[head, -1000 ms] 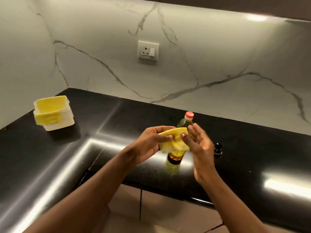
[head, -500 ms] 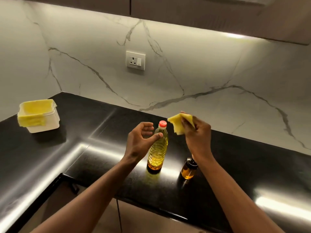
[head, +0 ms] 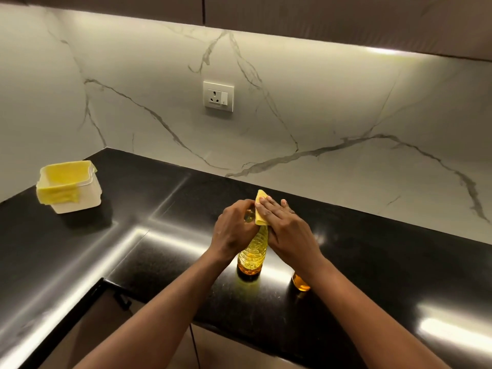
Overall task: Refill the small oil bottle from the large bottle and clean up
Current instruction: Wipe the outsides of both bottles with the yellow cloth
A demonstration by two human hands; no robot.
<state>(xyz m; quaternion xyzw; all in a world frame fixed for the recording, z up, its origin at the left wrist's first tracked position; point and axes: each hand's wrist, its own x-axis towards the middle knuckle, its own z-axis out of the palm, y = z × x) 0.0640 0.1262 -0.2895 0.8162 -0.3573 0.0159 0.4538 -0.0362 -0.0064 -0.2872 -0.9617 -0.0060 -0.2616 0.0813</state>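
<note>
On the black bench [head: 372, 262] our left hand [head: 234, 230] grips the large bottle [head: 251, 251] near its neck; our right hand [head: 285, 227] presses a yellow cloth [head: 259, 209] against it. Right of it, the small oil bottle [head: 300, 283] seems half hidden.

Count: 2 hands, left hand [head: 234, 230] and right hand [head: 286, 230]; 2 oil bottles, large bottle [head: 251, 251] and small oil bottle [head: 300, 283]. 2 yellow cloths, one at the bottle top [head: 259, 209], one draped in the tub [head: 62, 182]. 1 white plastic tub [head: 80, 201], 1 wall socket [head: 218, 96], 1 black countertop [head: 372, 275].
</note>
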